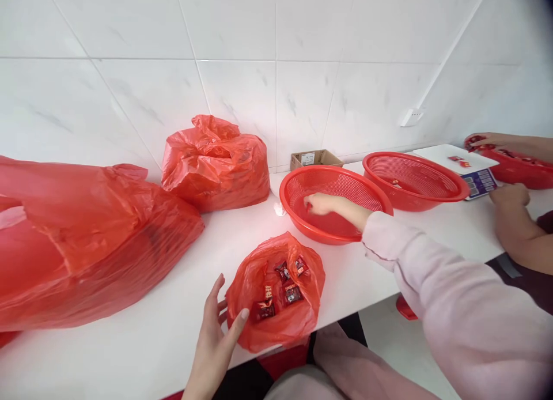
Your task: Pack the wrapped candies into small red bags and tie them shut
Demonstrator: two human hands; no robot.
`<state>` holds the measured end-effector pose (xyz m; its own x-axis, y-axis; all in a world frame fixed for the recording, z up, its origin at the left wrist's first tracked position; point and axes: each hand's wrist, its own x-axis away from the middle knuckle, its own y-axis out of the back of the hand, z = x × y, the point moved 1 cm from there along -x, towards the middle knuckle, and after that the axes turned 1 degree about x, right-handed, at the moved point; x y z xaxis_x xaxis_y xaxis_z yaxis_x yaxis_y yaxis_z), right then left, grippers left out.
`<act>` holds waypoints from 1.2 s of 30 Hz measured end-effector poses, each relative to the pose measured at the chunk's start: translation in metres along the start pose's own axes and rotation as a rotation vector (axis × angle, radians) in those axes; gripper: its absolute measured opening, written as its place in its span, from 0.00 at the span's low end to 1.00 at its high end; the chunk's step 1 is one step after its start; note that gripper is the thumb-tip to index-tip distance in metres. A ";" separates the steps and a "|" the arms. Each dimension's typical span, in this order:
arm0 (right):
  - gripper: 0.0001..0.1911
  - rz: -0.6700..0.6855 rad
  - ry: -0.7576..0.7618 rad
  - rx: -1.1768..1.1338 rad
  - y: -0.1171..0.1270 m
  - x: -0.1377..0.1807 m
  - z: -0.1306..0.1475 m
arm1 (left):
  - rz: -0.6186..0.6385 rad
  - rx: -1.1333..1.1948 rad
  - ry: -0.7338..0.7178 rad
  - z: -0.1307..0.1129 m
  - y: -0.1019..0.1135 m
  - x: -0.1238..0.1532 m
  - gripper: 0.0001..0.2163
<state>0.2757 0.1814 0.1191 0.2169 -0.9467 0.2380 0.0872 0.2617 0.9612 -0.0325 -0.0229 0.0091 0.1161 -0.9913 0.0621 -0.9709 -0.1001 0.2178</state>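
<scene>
My left hand [216,334] is at the left side of an opened red plastic bag [311,310], thumb and fingers apart, the thumb at its rim. Inside the bag lie several small wrapped sweets [292,294] in dark red and brown wrappers. My right hand [322,204] reaches down into a red perforated plastic basket [298,227]. Its fingers are closed near the basket floor, with a small red bit at the fingertips that I cannot make out.
Full red plastic bags [216,169] stand at the back and left [108,244]. A second red basket [415,201], a small cardboard box [317,158] and a scale [479,184] are on the white table [181,325]. At far right, another person's hands [510,195] are near a red basin [522,172].
</scene>
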 end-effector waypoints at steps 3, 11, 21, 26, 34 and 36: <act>0.11 -0.087 0.155 -0.173 0.005 0.024 0.025 | -0.028 -0.176 -0.055 0.008 0.014 0.013 0.31; 0.14 -0.253 0.504 -0.151 -0.066 0.105 0.104 | 0.000 -0.281 -0.064 -0.002 0.013 0.016 0.13; 0.30 -0.228 0.387 -0.129 -0.102 0.145 0.027 | 0.160 -0.227 0.044 -0.036 0.045 0.036 0.16; 0.19 -0.344 0.418 -0.412 -0.012 0.154 0.030 | 0.088 -0.281 -0.127 -0.091 0.065 0.025 0.12; 0.15 -0.540 0.472 -0.550 0.084 0.143 0.068 | -0.022 0.289 -0.383 -0.184 0.037 -0.014 0.08; 0.16 -0.580 0.508 -0.601 0.096 0.142 0.071 | 0.044 0.329 -0.419 -0.192 0.033 -0.017 0.06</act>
<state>0.2454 0.0586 0.2551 0.3650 -0.8016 -0.4735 0.7631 -0.0337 0.6454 -0.0263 0.0068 0.2021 0.0458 -0.9376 -0.3446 -0.9952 -0.0129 -0.0973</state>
